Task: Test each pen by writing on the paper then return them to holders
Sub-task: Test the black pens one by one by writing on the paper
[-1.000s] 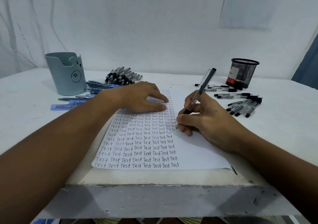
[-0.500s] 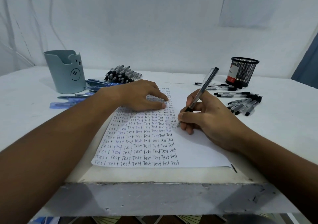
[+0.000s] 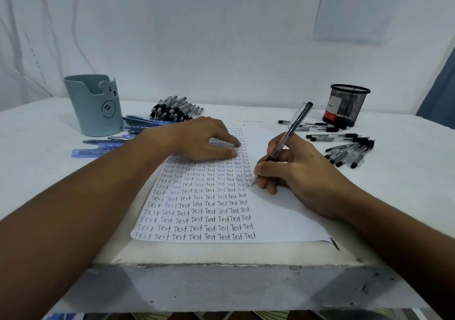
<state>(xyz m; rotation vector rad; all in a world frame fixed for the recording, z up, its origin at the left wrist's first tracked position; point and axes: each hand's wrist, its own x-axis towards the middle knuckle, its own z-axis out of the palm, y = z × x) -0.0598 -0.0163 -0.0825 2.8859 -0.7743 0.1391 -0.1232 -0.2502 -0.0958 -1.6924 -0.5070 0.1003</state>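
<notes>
Judging by the paper (image 3: 283, 211) half-filled with "Test", I'm midway: my right hand (image 3: 298, 172) grips a black pen (image 3: 290, 132) writing, my left hand (image 3: 204, 140) lies flat on the sheet, and loose pens (image 3: 349, 152) at two o'clock await both empty-looking holders.

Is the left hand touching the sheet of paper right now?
Touching. The head view shows the left hand lying palm down on the paper, its straight fingers pressed flat over the upper rows of written words, with no gap beneath them.

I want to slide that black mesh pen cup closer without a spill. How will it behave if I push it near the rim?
The black mesh cup looks open wire, so it is probably light. It stands taller than wide, so a push near the rim may tip it. A low push would probably slide it into the loose pens beside it.
</notes>
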